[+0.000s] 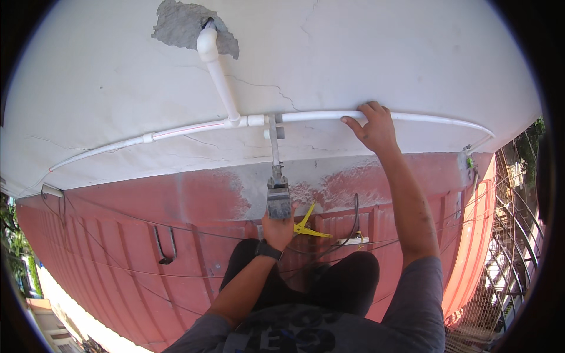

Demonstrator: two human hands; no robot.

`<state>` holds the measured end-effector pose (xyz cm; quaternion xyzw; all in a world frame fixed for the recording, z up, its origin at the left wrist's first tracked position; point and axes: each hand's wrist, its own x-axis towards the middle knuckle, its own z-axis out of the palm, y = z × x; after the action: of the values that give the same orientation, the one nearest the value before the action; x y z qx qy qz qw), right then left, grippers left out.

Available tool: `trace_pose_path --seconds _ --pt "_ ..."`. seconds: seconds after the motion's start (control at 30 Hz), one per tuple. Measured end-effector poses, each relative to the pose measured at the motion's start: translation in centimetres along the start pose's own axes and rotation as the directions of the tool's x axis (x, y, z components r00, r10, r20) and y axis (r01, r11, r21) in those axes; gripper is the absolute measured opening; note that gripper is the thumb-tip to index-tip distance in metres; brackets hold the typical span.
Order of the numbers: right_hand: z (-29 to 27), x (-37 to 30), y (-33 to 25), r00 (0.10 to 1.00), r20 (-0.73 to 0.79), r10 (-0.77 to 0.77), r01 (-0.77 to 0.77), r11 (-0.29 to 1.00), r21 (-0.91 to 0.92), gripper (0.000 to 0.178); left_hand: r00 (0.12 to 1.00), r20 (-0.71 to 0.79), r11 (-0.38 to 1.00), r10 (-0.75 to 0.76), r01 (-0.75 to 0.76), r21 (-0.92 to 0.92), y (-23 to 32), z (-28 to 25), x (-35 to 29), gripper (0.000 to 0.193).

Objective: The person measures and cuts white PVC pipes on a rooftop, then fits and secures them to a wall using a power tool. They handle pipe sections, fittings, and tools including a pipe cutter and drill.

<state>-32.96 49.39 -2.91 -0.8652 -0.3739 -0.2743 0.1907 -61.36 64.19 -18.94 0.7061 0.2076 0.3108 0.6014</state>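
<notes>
My left hand [277,228] is closed around the lower end of a grey pipe welding iron [278,197], which points up at the wall. Its narrow heating plate [274,141] stands between a white tee fitting [234,120] and the end of a white plastic pipe [435,119]. Both pipe ends meet the sockets at the plate's tip; how deep they sit is hidden. Farther right, my right hand [376,128] grips that pipe from above, thumb to the left. The handle inside my left fist is mostly covered.
An elbow pipe [218,76] rises from the tee to a hole in a grey patch [176,26]. A red corrugated metal roof [194,259] carries loose cables, a yellow two-handled tool [307,225] and a black U-shaped bracket [166,253]. Metal grating [512,235] borders the right edge.
</notes>
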Motion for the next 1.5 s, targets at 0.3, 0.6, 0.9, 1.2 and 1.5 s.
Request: trace_pose_path --seconds 0.3,0.6,0.9,1.2,1.5 --pt "2.3 -0.6 0.5 0.972 -0.208 -0.108 0.080 0.987 -0.137 0.048 0.999 0.018 0.993 0.047 -0.049 0.108 0.3 -0.7 1.1 0.027" --pt "2.9 -1.2 -0.5 0.944 -0.317 -0.088 0.043 0.988 -0.147 0.049 1.000 -0.008 0.974 -0.008 0.010 0.227 0.9 -0.7 1.0 0.030" --pt "3.7 -1.2 -0.5 0.951 -0.300 -0.076 0.024 0.985 -0.171 0.050 0.994 0.052 0.975 0.094 -0.103 0.195 -0.8 -0.2 1.1 0.032" --pt "4.8 -2.0 -0.9 0.930 -0.367 0.000 -0.041 0.994 -0.105 0.051 0.999 0.052 0.963 -0.011 -0.003 0.269 0.7 -1.0 1.4 0.029" --pt "5.8 -2.4 -0.7 0.905 -0.425 0.022 -0.047 0.998 -0.048 0.052 0.985 0.091 0.894 0.148 -0.173 0.414 0.3 -1.3 1.7 0.032"
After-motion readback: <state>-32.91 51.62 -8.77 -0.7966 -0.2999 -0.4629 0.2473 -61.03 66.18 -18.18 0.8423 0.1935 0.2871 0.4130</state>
